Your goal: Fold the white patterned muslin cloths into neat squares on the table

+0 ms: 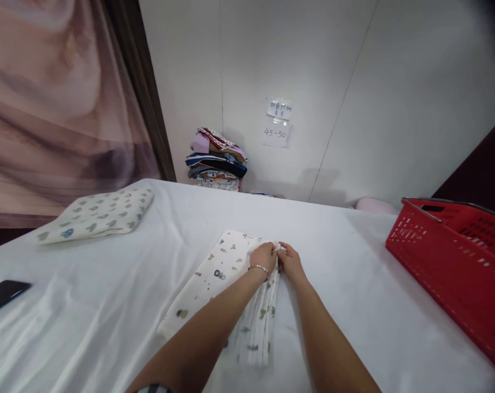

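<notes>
A white cloth [214, 270] with small printed motifs lies folded on the table in front of me, its right part gathered in narrow lengthwise layers. My left hand [264, 255], with a silver bracelet at the wrist, pinches the cloth's far right corner. Close beside it, my right hand [290, 262] has its fingers closed on the same corner, where a bit of white fabric sticks up between the two hands. My forearms cover part of the cloth's near side.
Another folded printed cloth [103, 214] lies at the left, with a dark phone [5, 295] nearer me. A red basket [447, 267] stands on the right. Behind the white-covered table [337, 234], a stack of folded fabrics [218, 161] rests against the wall.
</notes>
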The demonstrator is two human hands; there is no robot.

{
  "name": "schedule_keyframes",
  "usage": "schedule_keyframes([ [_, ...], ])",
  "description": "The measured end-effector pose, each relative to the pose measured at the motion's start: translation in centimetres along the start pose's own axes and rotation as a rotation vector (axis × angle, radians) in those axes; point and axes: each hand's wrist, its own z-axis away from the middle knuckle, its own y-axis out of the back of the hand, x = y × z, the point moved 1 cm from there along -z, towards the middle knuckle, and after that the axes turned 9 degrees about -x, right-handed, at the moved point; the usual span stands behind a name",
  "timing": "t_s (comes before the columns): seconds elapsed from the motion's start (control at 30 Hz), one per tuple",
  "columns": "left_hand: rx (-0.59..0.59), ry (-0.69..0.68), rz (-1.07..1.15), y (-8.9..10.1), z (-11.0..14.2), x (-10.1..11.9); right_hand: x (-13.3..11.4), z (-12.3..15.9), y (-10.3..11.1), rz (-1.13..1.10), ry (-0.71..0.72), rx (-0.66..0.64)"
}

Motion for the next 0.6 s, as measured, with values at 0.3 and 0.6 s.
schedule_keyframes([
  [0.3,0.018,-0.109,-0.085,-0.6,0.8,0.0,-0.2,-0.2,0.2,-0.057,-0.058,0.049],
  [0.6,0.012,-0.099,-0.134,-0.4,1.6,0.2,-0.7,0.1,0.0,-0.065,-0.006,0.088],
])
